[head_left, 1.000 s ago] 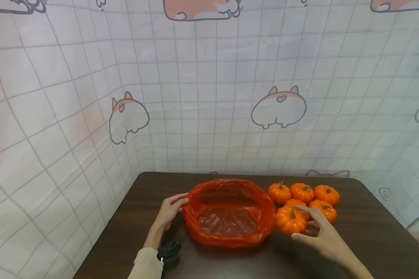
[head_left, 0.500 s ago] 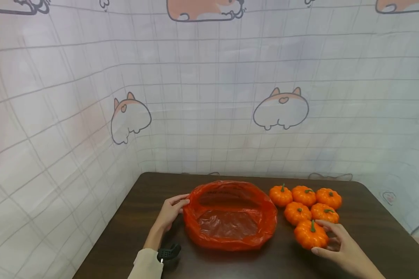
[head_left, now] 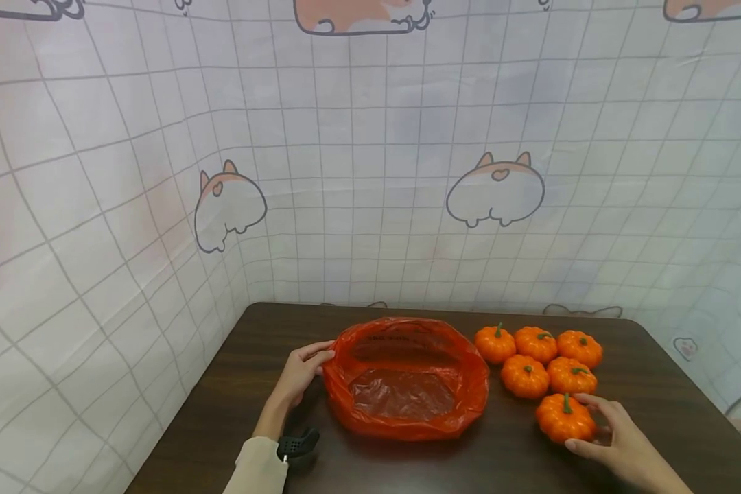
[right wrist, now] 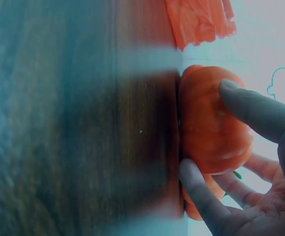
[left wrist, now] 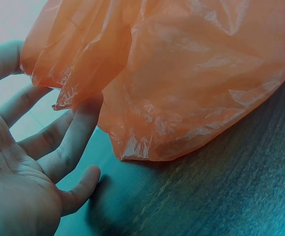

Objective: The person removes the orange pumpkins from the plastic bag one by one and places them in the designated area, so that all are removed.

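Observation:
A red plastic bag [head_left: 407, 430] stands with its mouth spread wide on the table. My left hand [head_left: 299, 374] holds the bag's left rim; in the left wrist view, fingers and thumb meet the folded plastic [left wrist: 93, 54], which hides some fingertips. To the right of the bag, my right hand [head_left: 620, 439] grips a small orange pumpkin [head_left: 562, 422] with a green stem. Seen from the right wrist, the thumb presses one side of this pumpkin [right wrist: 211, 123] and it sits at the tabletop. Behind it are several more pumpkins [head_left: 525, 377], close together in rows.
The dark wooden table [head_left: 469, 473] ends at a back edge by a white gridded cloth [head_left: 383, 226] with cartoon dogs. More of that cloth hangs along the left side. A black band [head_left: 298, 446] is on the left wrist.
My right hand has carried the pumpkin rightward and toward me, from beside the bag's rim down to the front of the pumpkin group. The left hand and the bag stay put.

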Available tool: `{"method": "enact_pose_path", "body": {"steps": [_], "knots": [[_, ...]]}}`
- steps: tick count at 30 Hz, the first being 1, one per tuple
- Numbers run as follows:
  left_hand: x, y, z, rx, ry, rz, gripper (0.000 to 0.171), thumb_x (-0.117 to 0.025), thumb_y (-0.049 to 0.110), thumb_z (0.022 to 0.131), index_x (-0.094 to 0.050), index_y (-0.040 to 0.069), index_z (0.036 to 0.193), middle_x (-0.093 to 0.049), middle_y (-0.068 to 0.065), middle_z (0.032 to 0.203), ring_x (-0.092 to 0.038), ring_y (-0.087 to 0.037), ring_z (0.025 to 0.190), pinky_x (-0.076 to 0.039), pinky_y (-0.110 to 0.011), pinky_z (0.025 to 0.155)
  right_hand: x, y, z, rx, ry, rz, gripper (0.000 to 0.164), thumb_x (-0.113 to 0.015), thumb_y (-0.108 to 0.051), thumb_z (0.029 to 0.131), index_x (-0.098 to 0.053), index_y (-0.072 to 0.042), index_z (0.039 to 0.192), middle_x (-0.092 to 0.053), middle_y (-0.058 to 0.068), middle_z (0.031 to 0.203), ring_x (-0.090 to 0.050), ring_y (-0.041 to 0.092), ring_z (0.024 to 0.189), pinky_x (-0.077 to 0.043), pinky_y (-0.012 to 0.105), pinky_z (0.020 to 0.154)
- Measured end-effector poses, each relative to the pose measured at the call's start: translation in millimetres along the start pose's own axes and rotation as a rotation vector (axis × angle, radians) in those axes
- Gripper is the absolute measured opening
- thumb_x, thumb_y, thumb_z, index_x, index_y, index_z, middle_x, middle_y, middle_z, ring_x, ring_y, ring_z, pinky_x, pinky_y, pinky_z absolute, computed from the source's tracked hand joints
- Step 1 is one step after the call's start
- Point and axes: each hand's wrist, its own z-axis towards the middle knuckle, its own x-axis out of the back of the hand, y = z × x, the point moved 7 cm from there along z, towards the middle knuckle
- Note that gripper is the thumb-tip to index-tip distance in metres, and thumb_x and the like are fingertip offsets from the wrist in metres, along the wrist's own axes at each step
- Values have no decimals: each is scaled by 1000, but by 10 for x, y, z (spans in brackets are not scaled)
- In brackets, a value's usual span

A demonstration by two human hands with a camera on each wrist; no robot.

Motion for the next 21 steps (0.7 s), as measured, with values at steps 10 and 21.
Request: {"method": "enact_pose_path", "body": {"steps": [10, 21], "knots": [[14, -19, 16, 1, 17, 2, 37, -66, 22, 101, -67, 4, 133, -76, -11, 114, -71, -15, 75, -61, -32, 82, 16, 115, 81, -80, -53, -38, 80, -78, -35, 90, -39, 9, 144, -39, 40, 139, -58, 50, 111, -57, 54, 83], [12, -36, 15, 16, 23, -7, 37, -66, 21, 100, -68, 4, 133, -75, -13, 117, -71, -16, 77, -61, -34, 84, -8, 102, 105, -88, -81, -18, 78, -76, -30, 93, -34, 10, 145, -36, 43, 140, -55, 53, 115, -55, 57, 87]]}}
